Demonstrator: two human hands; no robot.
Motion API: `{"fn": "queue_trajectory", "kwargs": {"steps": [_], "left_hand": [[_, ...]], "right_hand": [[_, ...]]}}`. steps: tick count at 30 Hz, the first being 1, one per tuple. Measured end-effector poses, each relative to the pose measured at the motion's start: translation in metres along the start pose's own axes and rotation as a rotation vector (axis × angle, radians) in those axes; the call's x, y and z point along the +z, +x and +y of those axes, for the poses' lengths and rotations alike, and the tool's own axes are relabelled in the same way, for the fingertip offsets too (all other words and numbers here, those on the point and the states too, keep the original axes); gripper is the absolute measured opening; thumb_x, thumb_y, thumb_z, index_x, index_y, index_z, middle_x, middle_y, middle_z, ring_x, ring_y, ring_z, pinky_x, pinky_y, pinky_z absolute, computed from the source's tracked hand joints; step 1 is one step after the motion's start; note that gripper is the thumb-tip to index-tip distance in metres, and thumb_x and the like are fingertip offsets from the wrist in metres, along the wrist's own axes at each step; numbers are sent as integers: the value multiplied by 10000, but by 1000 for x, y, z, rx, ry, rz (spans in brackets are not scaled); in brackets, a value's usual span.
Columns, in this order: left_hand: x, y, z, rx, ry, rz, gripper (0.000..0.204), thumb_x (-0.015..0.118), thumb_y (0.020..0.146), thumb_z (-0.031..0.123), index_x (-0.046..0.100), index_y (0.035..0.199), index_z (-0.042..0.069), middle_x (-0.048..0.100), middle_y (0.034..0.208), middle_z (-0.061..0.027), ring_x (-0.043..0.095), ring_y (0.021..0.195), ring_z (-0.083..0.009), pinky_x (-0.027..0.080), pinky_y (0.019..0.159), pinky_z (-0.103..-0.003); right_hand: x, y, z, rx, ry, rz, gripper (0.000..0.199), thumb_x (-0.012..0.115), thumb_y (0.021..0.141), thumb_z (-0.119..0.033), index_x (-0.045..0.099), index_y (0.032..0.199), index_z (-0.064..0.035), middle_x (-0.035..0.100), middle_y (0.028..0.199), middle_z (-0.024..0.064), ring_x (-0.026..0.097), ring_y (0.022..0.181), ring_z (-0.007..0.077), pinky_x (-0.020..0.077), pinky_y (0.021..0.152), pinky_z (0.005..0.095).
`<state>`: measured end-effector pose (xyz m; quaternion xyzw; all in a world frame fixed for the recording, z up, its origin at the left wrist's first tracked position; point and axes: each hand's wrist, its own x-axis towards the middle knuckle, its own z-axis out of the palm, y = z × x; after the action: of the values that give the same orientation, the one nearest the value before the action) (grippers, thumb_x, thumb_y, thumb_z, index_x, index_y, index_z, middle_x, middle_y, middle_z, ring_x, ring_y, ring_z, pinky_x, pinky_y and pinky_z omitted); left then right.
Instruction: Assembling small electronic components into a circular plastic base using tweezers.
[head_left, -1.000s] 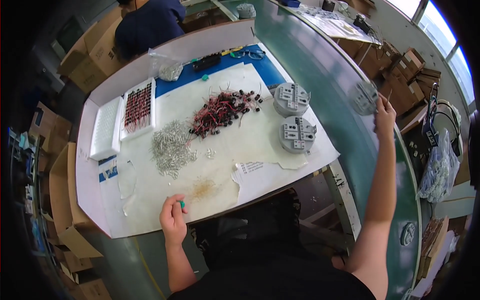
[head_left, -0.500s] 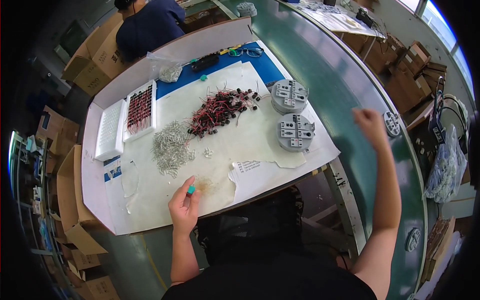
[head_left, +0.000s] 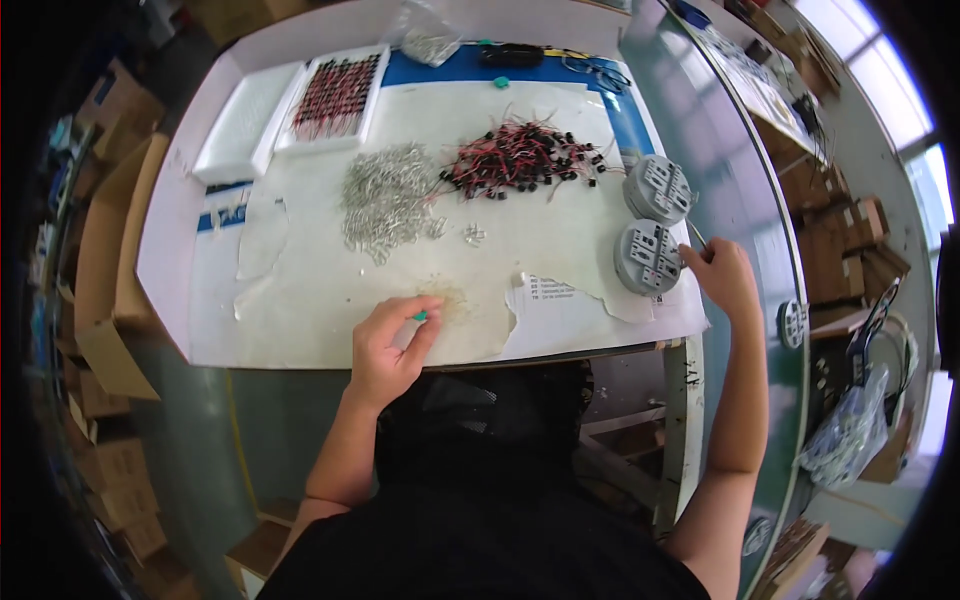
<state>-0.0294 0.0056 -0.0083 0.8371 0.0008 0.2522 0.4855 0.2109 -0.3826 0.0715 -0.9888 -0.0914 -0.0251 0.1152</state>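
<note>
Left hand (head_left: 390,350), 7 o'clock of table (head_left: 310,300): fingers pinched on small green piece (head_left: 420,315). Right hand (head_left: 727,277), between 3 and 4: fingers at edge of nearer grey unit (head_left: 645,257), grip cannot be told. Wired black parts (head_left: 520,160), 2 o'clock

This is a factory assembly workshop, shown by the papered workbench (head_left: 310,310) mid-frame bearing heaps of wired parts (head_left: 520,160) and small metal pieces (head_left: 385,200), grey round units (head_left: 650,258) at its right, a long green surface (head_left: 740,195) beyond, and cardboard boxes (head_left: 112,285) along the frame's left and right sides.
</note>
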Motion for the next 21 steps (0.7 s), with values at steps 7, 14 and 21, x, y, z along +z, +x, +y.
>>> {"fn": "queue_trajectory", "kwargs": {"steps": [7, 14, 21], "left_hand": [[-3, 4, 7, 34, -24, -34, 444, 834, 902, 184, 704, 1311, 69, 772, 1126, -85, 722, 1036, -278, 509, 1004, -404], [-6, 14, 12, 121, -9, -69, 754, 890, 844, 310, 578, 1492, 87, 698, 1336, -115, 654, 1221, -317, 481, 1076, -447], [-2, 8, 5, -3, 251, -265, 1152, 980, 682, 348, 376, 1630, 98, 568, 1494, -167, 559, 1367, -372, 451, 1156, -491]], "right_hand": [[3, -1, 3, 9, 136, -70, 382, 735, 949, -267, 656, 784, 69, 625, 637, 184, 567, 558, 276, 477, 598, 410], [10, -41, -58, -164, 363, -76, 309, 706, 997, -171, 673, 777, 44, 585, 603, 37, 496, 573, 70, 407, 538, 310], [60, -64, -185, -258, 494, -384, 213, 750, 980, -165, 727, 880, 22, 640, 664, 47, 518, 630, 77, 430, 579, 299]]}}
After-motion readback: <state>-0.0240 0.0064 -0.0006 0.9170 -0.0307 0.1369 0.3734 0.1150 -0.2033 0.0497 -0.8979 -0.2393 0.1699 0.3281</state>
